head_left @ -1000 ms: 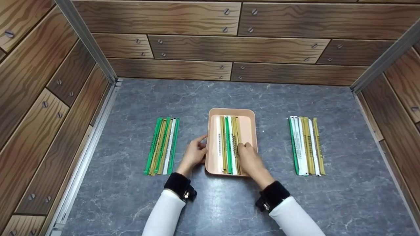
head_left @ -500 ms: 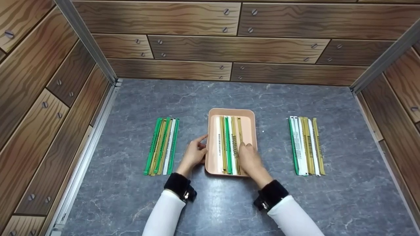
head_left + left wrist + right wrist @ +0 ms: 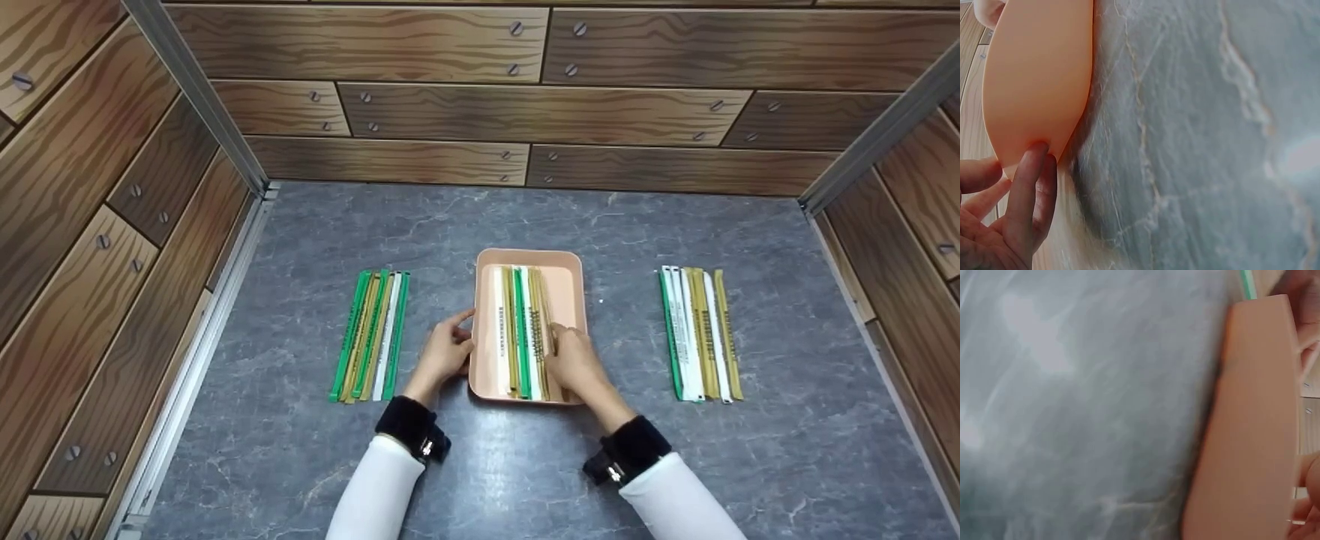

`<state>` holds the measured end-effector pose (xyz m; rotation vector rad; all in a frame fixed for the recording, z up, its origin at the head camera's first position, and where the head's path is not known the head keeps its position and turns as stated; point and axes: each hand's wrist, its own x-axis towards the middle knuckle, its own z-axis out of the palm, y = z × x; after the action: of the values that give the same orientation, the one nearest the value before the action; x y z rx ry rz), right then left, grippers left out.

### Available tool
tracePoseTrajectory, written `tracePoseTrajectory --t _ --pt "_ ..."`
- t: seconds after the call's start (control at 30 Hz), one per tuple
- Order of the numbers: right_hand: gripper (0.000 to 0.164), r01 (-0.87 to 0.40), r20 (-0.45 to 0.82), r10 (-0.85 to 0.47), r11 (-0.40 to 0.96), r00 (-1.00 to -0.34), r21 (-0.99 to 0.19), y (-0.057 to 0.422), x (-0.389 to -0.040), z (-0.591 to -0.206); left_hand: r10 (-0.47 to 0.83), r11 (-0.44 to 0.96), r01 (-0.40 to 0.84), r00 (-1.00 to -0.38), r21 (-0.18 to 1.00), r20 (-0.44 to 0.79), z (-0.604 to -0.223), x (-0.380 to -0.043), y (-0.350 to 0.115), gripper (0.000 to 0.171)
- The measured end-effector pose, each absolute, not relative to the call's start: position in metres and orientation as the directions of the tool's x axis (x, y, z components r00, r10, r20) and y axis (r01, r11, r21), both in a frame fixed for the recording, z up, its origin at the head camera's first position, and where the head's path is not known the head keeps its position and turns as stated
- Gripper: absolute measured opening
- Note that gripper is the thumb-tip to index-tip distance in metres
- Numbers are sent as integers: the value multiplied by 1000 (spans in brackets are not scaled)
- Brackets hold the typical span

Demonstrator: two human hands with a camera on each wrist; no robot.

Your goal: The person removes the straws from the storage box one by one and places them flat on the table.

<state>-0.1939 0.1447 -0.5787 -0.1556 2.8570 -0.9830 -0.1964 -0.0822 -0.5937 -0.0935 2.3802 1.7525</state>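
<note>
A peach-coloured tray (image 3: 570, 292) lies on the table and holds several long thin packets (image 3: 523, 330) in white, gold and green, side by side. My left hand (image 3: 442, 354) holds the tray's left side near the front corner; in the left wrist view its fingers (image 3: 1030, 169) press the outer wall by the rim. Over the tray's right part, my right hand (image 3: 577, 364) pinches a gold packet (image 3: 550, 311) that slants just right of the row. The hand covers its middle. In the right wrist view, the tray wall hides most of those fingers (image 3: 1304, 467).
A group of green, gold and white packets (image 3: 371, 334) lies on the table to the left, and a similar group (image 3: 700, 334) to the right. The grey marbled table (image 3: 480, 217) is bounded by wood-patterned walls (image 3: 420, 112) at the back and sides.
My right hand has shifted slightly right within the tray. The gold packets beneath it have been moved: one lies against the row and another slants under the fingers. My left hand stays put.
</note>
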Motion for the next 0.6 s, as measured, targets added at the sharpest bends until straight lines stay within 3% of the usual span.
tracePoseTrajectory --t 0.23,0.4,0.6 --pt "55 -63 4 -100 594 -995 -802 165 -191 -559 63 283 -170 -979 944 -195 -592 -196 -81 61" --pt "54 -87 88 -31 653 -996 -752 198 -194 -552 64 283 -165 -980 945 -191 -592 -196 -81 61" --pt "58 55 19 82 803 -996 -594 246 -195 -547 61 303 -177 -977 936 -205 -591 -196 -81 61"
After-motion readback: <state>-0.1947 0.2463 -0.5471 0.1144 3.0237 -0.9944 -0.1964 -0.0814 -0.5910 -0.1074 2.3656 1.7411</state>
